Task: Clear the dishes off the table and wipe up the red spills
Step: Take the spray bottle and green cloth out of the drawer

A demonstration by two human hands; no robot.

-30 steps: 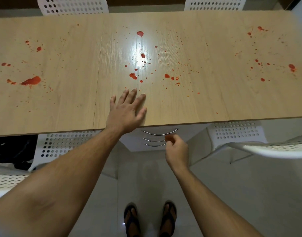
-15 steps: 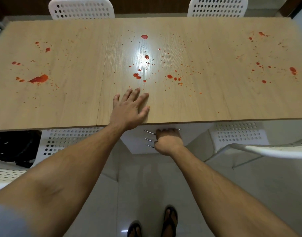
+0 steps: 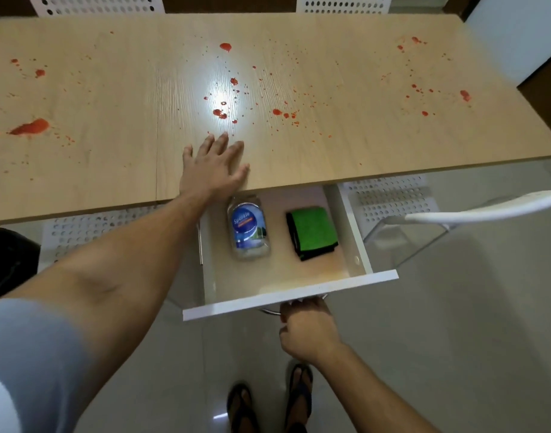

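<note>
Red spills dot the wooden table (image 3: pixel 377 145): a large smear (image 3: pixel 30 127) at the left, drops in the middle (image 3: pixel 219 113) and specks at the right (image 3: pixel 464 95). No dishes are on the table. My left hand (image 3: pixel 213 167) rests flat on the near edge, fingers spread. Below, a white drawer (image 3: pixel 286 296) stands pulled out. Inside lie a clear bottle with a blue label (image 3: pixel 248 228) and a folded green cloth (image 3: pixel 311 232). My right hand (image 3: pixel 307 328) grips the metal handle under the drawer front.
White perforated chairs stand at the far side (image 3: pixel 96 4) and tucked under the table (image 3: pixel 389 198). A white chair back (image 3: pixel 486 210) juts in at the right. A dark object (image 3: pixel 9 260) sits at the left. My sandalled feet (image 3: pixel 268 404) stand on the tiled floor.
My right hand took hold of the drawer handle and pulled the drawer out toward me, showing the bottle and the cloth. My left hand stayed flat on the table.
</note>
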